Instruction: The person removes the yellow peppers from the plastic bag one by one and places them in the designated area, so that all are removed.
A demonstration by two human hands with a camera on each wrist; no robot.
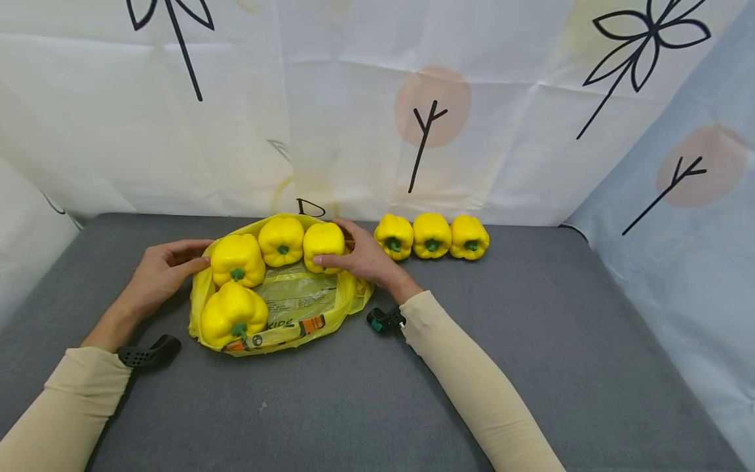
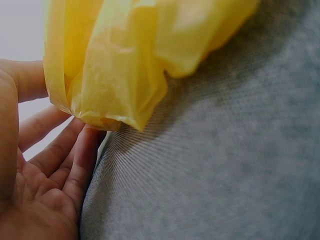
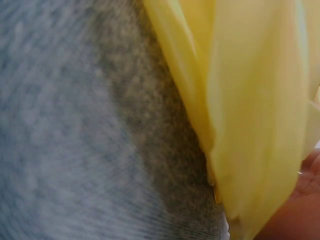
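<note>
A yellow plastic bag (image 1: 303, 292) lies on the grey table with its mouth spread wide. Inside it, yellow bell peppers line the left and back: one at the front left (image 1: 227, 314), one behind it (image 1: 238, 259), one at the back (image 1: 282, 241) and one at the right (image 1: 323, 244). My right hand (image 1: 368, 257) holds that right pepper, thumb across its front and fingers behind. At the bag's left edge, my left hand (image 1: 160, 272) pinches the plastic between thumb and fingers. The left wrist view shows the bag's folds (image 2: 115, 65) covering those fingertips. Yellow plastic (image 3: 255, 110) hides most of my right hand in its wrist view.
Three more yellow bell peppers (image 1: 432, 236) stand in a row right of the bag, near the table's back edge. Behind the grey table (image 1: 531, 367) hangs a white patterned cloth (image 1: 348, 131). A bluish cloth (image 1: 702, 262) borders the right side.
</note>
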